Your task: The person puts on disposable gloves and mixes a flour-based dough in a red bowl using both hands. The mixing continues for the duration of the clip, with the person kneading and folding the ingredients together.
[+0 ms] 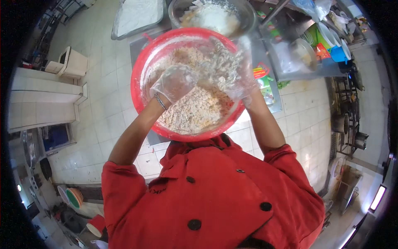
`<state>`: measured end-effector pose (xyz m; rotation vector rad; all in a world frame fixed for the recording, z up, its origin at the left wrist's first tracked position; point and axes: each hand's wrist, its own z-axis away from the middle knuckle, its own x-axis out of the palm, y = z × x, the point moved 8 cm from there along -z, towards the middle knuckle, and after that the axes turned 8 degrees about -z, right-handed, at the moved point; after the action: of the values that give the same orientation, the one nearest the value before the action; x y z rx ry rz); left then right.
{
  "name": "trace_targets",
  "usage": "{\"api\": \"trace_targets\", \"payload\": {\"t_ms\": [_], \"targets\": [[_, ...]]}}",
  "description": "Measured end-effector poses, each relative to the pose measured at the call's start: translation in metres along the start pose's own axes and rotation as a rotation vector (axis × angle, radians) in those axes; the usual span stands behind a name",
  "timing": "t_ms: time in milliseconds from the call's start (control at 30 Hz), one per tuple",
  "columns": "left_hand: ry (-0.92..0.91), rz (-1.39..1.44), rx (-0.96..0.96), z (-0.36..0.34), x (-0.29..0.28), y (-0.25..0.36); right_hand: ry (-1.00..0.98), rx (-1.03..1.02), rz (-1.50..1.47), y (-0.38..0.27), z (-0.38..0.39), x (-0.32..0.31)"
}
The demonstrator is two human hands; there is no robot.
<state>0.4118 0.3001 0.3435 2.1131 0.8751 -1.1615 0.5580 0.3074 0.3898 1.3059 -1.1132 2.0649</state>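
Observation:
A large red plastic basin [137,89] stands in front of me, holding a crumbly mix of pale flour and pieces [195,111], yellowish toward the lower right. Both my hands wear clear plastic gloves. My left hand [176,82] is down at the left part of the mix; its fingers are hidden by the glove and flour. Over the right side of the basin, my right hand [230,68] is raised with fingers stretched out, its glove thickly coated with floury mix.
Behind the basin are a metal bowl [252,20] with white flour and pale pieces, and a tray of flour [139,18]. Green packets [266,92] lie right of the basin. A metal shelf [309,71] at right carries bowls, a whisk and a blue cup [339,54].

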Motion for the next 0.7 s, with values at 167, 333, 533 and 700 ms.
{"api": "trace_targets", "payload": {"t_ms": [167, 333, 533, 700], "targets": [[0.205, -0.120, 0.264, -0.016, -0.051, 0.033, 0.143, -0.166, 0.226, 0.011, -0.002, 0.008], [0.162, 0.285, 0.314, -0.008, -0.043, 0.024, 0.103, -0.228, 0.277, 0.039, -0.021, 0.020], [-0.150, 0.477, 0.253, 0.032, -0.005, 0.026, 0.202, -0.408, 0.205, 0.032, -0.020, 0.045], [-0.277, 0.958, -0.046, 0.052, 0.009, 0.018, 0.071, -0.511, 0.328, 0.040, -0.016, 0.089]]}}
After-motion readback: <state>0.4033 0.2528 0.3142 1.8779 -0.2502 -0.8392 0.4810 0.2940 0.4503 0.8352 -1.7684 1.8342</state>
